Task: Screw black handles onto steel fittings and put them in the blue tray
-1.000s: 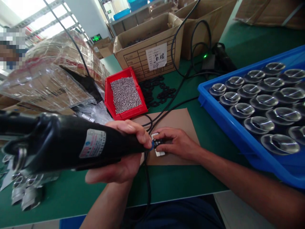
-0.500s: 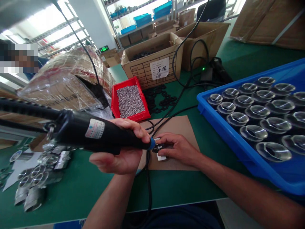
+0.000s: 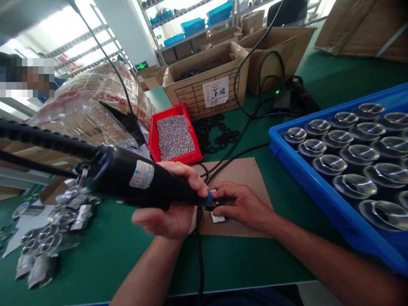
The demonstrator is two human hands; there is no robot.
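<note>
My left hand [image 3: 174, 219] is wrapped round a black electric screwdriver [image 3: 121, 176], its thumb below the body and its fingers over the top. The tool lies slanted, with its blue-collared tip end [image 3: 208, 197] down at the right. Directly under that end is a small black part [image 3: 214, 205] with bright screw heads. The thumb and fingers of my right hand [image 3: 237, 204] pinch this part from the right. Beneath it a white block [image 3: 218, 218] rests on a brown cardboard sheet [image 3: 236, 174]. The screwdriver's bit is hidden from view.
A red bin [image 3: 156, 148] of small metal screws stands behind my hands. Black parts [image 3: 219, 138] lie beside it, before a carton [image 3: 191, 95]. To the right is a blue tray [image 3: 306, 187] of metal fittings; more metal fittings [image 3: 41, 265] sit at left. Black cables [image 3: 200, 255] cross the table.
The screwdriver and my left hand have shifted slightly right and down in the picture. My right hand still holds the black part. The whole view has moved a little.
</note>
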